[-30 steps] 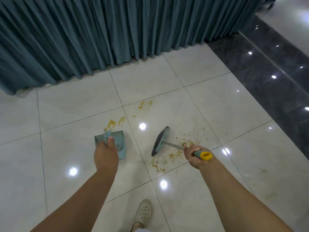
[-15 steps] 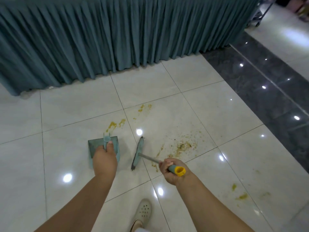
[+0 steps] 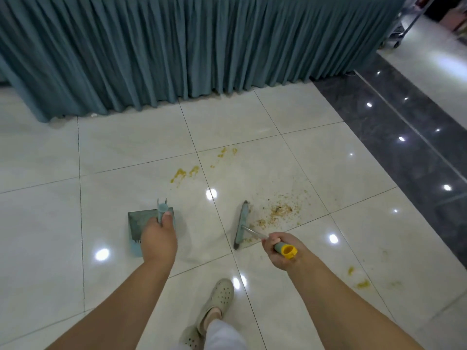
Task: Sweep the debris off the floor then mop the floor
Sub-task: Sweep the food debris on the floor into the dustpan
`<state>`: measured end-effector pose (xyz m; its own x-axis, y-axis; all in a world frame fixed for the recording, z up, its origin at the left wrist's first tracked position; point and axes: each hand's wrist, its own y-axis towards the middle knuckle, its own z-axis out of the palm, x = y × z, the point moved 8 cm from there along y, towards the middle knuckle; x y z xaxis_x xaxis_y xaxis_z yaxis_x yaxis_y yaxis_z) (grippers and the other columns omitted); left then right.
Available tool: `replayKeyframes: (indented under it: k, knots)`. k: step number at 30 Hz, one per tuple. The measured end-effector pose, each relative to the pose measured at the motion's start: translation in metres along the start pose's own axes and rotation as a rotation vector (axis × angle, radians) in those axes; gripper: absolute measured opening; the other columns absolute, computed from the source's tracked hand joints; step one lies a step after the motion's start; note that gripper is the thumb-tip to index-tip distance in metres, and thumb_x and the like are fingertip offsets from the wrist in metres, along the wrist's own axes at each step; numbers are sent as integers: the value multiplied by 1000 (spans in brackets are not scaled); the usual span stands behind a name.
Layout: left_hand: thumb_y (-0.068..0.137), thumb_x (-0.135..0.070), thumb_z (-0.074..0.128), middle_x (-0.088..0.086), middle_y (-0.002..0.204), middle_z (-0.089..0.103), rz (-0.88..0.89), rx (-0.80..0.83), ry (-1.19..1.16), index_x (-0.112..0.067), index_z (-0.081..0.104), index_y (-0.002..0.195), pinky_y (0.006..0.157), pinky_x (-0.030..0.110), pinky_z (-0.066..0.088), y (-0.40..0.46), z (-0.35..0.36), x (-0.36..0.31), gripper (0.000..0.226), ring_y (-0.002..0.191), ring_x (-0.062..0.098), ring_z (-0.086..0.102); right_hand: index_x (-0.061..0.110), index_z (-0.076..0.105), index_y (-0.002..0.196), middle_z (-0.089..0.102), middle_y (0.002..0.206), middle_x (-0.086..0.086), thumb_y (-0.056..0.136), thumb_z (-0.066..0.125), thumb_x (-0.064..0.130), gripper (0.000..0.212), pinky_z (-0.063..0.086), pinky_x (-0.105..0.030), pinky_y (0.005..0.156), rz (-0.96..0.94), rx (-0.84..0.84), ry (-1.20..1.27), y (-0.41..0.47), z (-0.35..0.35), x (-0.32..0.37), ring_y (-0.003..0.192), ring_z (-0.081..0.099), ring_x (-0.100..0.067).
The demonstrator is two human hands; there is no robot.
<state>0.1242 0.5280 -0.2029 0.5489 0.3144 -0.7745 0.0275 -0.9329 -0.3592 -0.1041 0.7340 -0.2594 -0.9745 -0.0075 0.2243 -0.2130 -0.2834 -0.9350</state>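
Here, the left hand (image 3: 158, 238) grips the dustpan (image 3: 146, 223) while the right hand (image 3: 279, 250) clenches the broom (image 3: 242, 223), angled to herd crumbs (image 3: 278, 212) panward.

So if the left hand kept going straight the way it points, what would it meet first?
Probably the yellow smear on the white tiles, just beyond the teal dustpan that left hand holds; depth is unclear.

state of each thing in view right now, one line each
left hand: grips the dustpan handle
dustpan: held low at the floor, no debris visible inside
right hand: grips the broom handle
broom: head down beside the crumbs
crumb pile: scattered, unswept
yellow smears: on the tiles
floor: glossy, dirty
curtain: hangs down to floor
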Motion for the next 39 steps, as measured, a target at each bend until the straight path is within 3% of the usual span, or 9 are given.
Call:
replayKeyframes:
  k: [6,16,24,32,39]
  knots:
    - [100,-32,40,16,85,52,-31,1,11,-1,47,85,76,34,38,-17,-11,13,35,82,27,48,1,43,106,42,80,-18,93,32,-8,19,38,-13,27,89,48,-48,-15,-11,-38,24,36,-11]
    - [98,-36,42,25,95,64,-92,-9,-61,-2,52,87,85,45,50,-43,-1,31,37,91,38,61,-6,45,102,49,79,-25,95,42,-2,8,39,-16,25,321,52,-116,-14,-40,-75,25,41,-16]
    - [99,-35,41,22,92,63,-91,-40,-4,-1,53,90,83,43,50,-90,41,26,37,90,37,60,-4,43,100,48,80,-23,97,40,0,7,38,-15,25,271,23,-166,-2,-101,-3,24,39,-14]
    - [99,-37,40,27,102,63,-128,-111,81,7,59,103,87,43,47,-157,104,20,48,97,41,60,-2,38,120,47,77,-20,100,36,6,21,36,-15,23,273,26,-290,11,-168,90,22,40,-14]
    - [98,-38,40,22,96,64,-193,-172,50,0,57,94,85,43,51,-202,139,30,42,91,37,62,3,35,124,48,79,-20,101,36,8,24,36,-15,23,235,45,-342,18,-198,148,22,39,-12]
